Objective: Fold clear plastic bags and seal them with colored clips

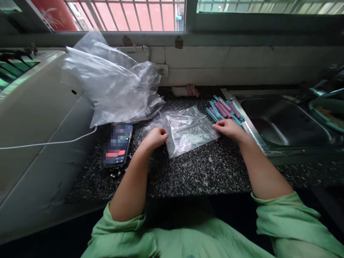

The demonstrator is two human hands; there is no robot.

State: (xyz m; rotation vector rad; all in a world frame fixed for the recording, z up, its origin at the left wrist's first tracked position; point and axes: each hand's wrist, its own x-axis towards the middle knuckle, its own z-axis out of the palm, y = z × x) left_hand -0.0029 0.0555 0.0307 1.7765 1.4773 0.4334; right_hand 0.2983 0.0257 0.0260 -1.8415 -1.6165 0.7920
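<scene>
A small clear plastic bag (188,130) lies flat on the speckled granite counter (193,172). My left hand (157,137) is curled at the bag's left edge, fingers closed and pinching the plastic. At the bag's right edge, my right hand (227,128) has its fingers bent and pressed on the corner. Just beyond my right hand lies a pile of teal and purple sticks (224,109), beside the sink rim.
A big crumpled clear plastic bag (113,80) sits at the back left. A phone (117,145) lies on the counter to the left, with small metal balls near it. A steel sink (285,123) is on the right, a white appliance (34,118) on the left.
</scene>
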